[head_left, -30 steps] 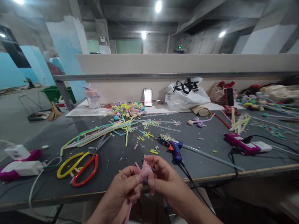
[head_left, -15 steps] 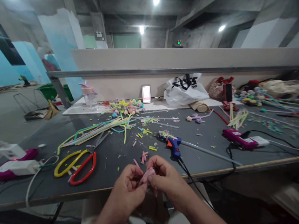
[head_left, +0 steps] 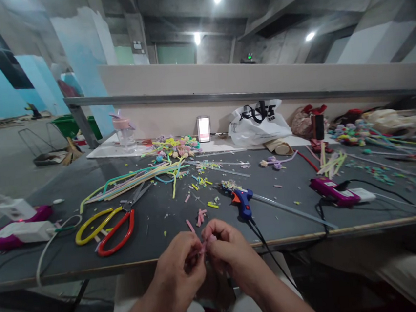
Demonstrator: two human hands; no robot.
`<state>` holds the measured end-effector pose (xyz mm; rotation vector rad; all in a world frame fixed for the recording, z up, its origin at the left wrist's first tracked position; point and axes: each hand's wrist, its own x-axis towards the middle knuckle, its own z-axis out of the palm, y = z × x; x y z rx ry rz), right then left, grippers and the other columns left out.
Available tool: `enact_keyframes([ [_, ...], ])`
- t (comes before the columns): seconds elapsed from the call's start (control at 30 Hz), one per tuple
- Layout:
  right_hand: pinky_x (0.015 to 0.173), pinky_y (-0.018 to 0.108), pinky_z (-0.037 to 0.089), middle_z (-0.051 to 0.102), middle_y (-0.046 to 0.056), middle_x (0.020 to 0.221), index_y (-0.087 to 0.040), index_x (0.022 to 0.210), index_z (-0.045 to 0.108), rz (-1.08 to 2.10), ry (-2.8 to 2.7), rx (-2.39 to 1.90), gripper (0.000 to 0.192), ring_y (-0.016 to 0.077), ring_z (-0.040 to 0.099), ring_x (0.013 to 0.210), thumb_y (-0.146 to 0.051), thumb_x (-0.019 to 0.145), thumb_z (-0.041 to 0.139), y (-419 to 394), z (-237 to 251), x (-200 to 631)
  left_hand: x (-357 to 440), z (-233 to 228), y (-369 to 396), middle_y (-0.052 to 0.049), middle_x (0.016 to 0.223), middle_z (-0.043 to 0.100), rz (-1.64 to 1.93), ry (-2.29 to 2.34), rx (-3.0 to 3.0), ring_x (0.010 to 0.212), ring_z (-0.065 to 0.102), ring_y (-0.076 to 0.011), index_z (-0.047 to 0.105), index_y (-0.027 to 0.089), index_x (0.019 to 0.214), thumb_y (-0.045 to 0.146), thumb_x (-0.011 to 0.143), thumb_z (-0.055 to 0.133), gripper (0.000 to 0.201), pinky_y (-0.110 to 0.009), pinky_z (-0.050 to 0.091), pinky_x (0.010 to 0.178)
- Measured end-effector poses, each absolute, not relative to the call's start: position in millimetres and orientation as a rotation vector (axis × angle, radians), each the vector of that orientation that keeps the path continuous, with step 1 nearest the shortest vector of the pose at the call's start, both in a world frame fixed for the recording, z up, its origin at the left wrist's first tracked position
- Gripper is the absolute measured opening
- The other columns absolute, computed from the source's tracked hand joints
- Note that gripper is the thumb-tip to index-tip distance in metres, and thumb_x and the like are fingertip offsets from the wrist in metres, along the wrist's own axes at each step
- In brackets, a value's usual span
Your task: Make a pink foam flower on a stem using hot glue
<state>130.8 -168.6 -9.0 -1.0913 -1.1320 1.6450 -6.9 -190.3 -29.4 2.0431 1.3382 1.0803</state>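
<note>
Both hands are sitting lower and closer together than a second ago, and the pink strip that was standing up between the fingertips is now almost swallowed by them.

From the head camera, the left hand (head_left: 180, 266) and the right hand (head_left: 226, 250) are meeting just in front of the near edge of the table (head_left: 300, 201), at about six o'clock in the picture. Fingers of both hands are curling inward and pinching the small pink strip (head_left: 204, 245), with only a sliver of it showing between the thumbs. Judging by how it is folding, the strip is light, soft and easily bent, so it is best gripped close to the working end with fingertips, not squeezed hard.

On the table, short pink offcuts (head_left: 199, 217) are lying at twelve o'clock from the hands. A blue glue gun (head_left: 242, 202) is resting at one o'clock, its cord trailing off the edge. Red and yellow scissors (head_left: 106, 228) are lying at ten o'clock, with a bundle of coloured strips (head_left: 136, 178) beyond them.
</note>
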Motion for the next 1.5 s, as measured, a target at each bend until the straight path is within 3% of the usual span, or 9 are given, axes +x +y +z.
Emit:
enact_keyframes([
  [0.23, 0.032, 0.014, 0.024, 0.043, -0.009, 0.042, -0.018, 0.063, 0.047, 1.613, -1.157, -1.123, 0.005, 0.003, 0.032, 0.031, -0.02, 0.062, 0.052, -168.6, -10.0, 127.0, -2.3, -25.6, -190.6, 0.003, 0.059, 0.045, 1.16, 1.385, 2.016, 0.052, 0.041, -0.0094, 0.051, 0.02, 0.065, 0.012, 0.072, 0.049, 0.01, -0.018, 0.035, 0.048],
  [0.37, 0.033, 0.015, 0.025, 0.041, -0.009, 0.042, -0.018, 0.062, 0.046, 1.612, -1.129, -1.106, 0.012, 0.0032, 0.031, 0.033, -0.023, 0.065, 0.056, -169.6, -8.5, 124.7, -1.0, -29.3, -189.3, 0.003, 0.058, 0.048, 1.184, 1.303, 1.695, 0.051, 0.044, -0.0094, 0.052, 0.019, 0.065, 0.017, 0.07, 0.055, 0.006, -0.018, 0.035, 0.047],
  [0.47, 0.037, 0.015, 0.031, 0.05, -0.007, 0.058, -0.018, 0.08, 0.052, 1.682, -1.058, -0.98, 0.022, 0.0044, 0.039, 0.041, -0.022, 0.062, 0.065, -172.3, -3.4, 126.4, -2.7, -29.5, -185.3, 0.004, 0.057, 0.053, 1.186, 1.073, 1.258, 0.05, 0.048, -0.0085, 0.05, 0.019, 0.07, 0.025, 0.07, 0.06, 0.012, -0.018, 0.036, 0.047],
  [0.57, 0.045, 0.016, 0.037, 0.055, -0.003, 0.079, -0.02, 0.095, 0.054, 1.718, -1.054, -0.828, 0.041, 0.0062, 0.046, 0.055, -0.021, 0.058, 0.073, -174.7, -1.2, 129.7, -5.2, -27.5, -181.0, 0.008, 0.047, 0.048, 1.168, 0.866, 0.869, 0.039, 0.039, -0.0038, 0.048, 0.019, 0.073, 0.029, 0.069, 0.066, 0.021, -0.013, 0.028, 0.04],
  [0.67, 0.048, 0.016, 0.035, 0.056, -0.002, 0.073, -0.016, 0.085, 0.059, 1.682, -1.084, -0.812, 0.028, 0.0067, 0.047, 0.057, -0.024, 0.062, 0.073, -175.0, -6.0, 130.3, -6.1, -27.4, -179.0, 0.01, 0.042, 0.047, 1.129, 0.771, 0.711, 0.033, 0.033, -0.0017, 0.049, 0.018, 0.073, 0.031, 0.065, 0.071, 0.027, -0.012, 0.025, 0.036],
  [0.83, 0.051, 0.019, 0.035, 0.055, -0.003, 0.062, -0.015, 0.071, 0.059, 1.608, -1.04, -0.864, 0.022, 0.0077, 0.049, 0.055, -0.027, 0.062, 0.075, -174.9, -13.7, 127.4, -4.5, -28.7, -181.0, 0.004, 0.051, 0.058, 1.099, 0.765, 0.617, 0.042, 0.05, -0.0045, 0.053, 0.015, 0.071, 0.027, 0.062, 0.075, 0.027, -0.014, 0.04, 0.043],
  [1.13, 0.06, 0.025, 0.043, 0.059, -0.002, 0.062, -0.016, 0.073, 0.062, 1.683, -1.074, -0.845, 0.024, 0.011, 0.055, 0.056, -0.032, 0.061, 0.075, -172.0, -19.6, 130.7, -4.8, -30.6, -182.7, 0.002, 0.053, 0.06, 1.095, 0.72, 0.612, 0.046, 0.053, -0.0049, 0.051, 0.015, 0.07, 0.019, 0.068, 0.071, 0.021, -0.014, 0.043, 0.046],
  [1.3, 0.065, 0.028, 0.044, 0.064, 0.001, 0.068, -0.016, 0.075, 0.068, 1.473, -1.26, -1.028, 0.018, 0.0139, 0.057, 0.063, -0.031, 0.066, 0.071, -170.2, -22.0, 133.7, -1.1, -30.9, -183.5, 0.006, 0.054, 0.057, 1.205, 0.833, 0.734, 0.044, 0.052, -0.0068, 0.047, 0.018, 0.074, 0.02, 0.067, 0.071, 0.025, -0.015, 0.041, 0.04],
  [1.5, 0.065, 0.027, 0.042, 0.063, 0.002, 0.069, -0.018, 0.076, 0.072, 0.995, -1.633, -1.226, 0.013, 0.0159, 0.058, 0.07, -0.02, 0.076, 0.059, -170.6, -21.5, 136.1, -2.4, -23.2, -184.1, 0.001, 0.06, 0.061, 1.123, 1.05, 0.972, 0.049, 0.054, -0.0088, 0.059, 0.014, 0.083, 0.027, 0.068, 0.068, 0.022, -0.018, 0.045, 0.043],
])
